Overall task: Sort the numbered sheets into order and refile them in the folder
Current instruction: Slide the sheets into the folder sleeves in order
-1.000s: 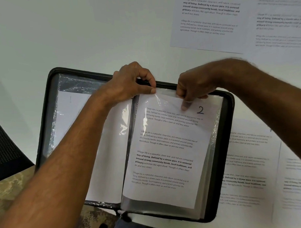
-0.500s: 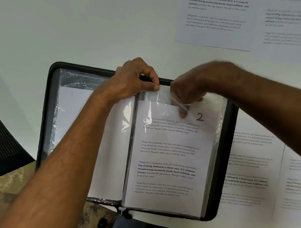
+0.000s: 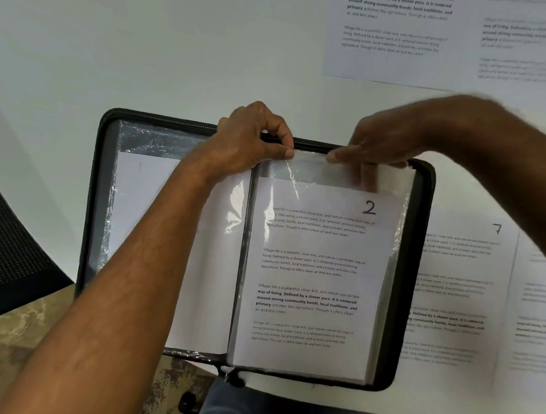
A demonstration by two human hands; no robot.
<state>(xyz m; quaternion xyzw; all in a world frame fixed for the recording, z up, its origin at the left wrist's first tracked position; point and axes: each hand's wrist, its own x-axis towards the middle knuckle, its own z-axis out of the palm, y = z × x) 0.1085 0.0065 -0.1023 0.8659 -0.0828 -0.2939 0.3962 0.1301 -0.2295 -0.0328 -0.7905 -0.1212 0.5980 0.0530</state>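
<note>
Clear plastic sleeve [image 3: 328, 171] on the folder [image 3: 415, 273] right page held sheet 2 [image 3: 313, 270], seated nearly full depth. Left hand [image 3: 252, 141] pinched the sleeve's top edge; right hand [image 3: 372, 148] was blurred, grip unreadable. Next, likely: release, fetch sheet 3.

White bench [image 3: 147, 47] fills upper view. Black mesh chair [image 3: 13, 253] at 9 o'clock. Mottled floor [image 3: 19, 337] at 7 o'clock.
</note>
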